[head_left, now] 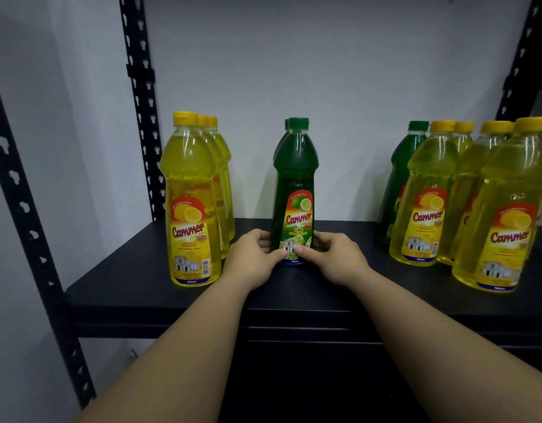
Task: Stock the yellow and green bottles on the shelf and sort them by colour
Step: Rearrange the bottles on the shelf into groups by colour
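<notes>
We see both hands at the base of one green bottle [295, 190]; it stands upright on the black shelf [135, 279], full of dark green liquid to the neck, green cap on, its lime label facing us; a second green bottle [279, 148] stands right behind it, only an edge and part of its cap showing. The left hand [253, 261] grips the bottle's lower left side, fingers curled round the back and thumb pressed on the label; the right hand [334, 257] grips the lower right side likewise, thumb on the label, so that the two thumbs nearly meet at the front; both forearms reach forward from the bottom of the view, wrists about level with the shelf's front edge.

Just left of the left hand stands a row of three yellow bottles [189, 209], one behind the other, upright, capped yellow and filled with clear yellow liquid; the front one shows a lemon label. Well right of the right hand stands a mixed group: one green bottle at the back [399, 178], partly hidden, and four yellow bottles [425, 209] in front of and beside it, all upright, capped and full; the nearest of them stands close to the shelf's front edge.

Black slotted uprights [141, 117] frame the shelf against a pale wall [324, 56].
</notes>
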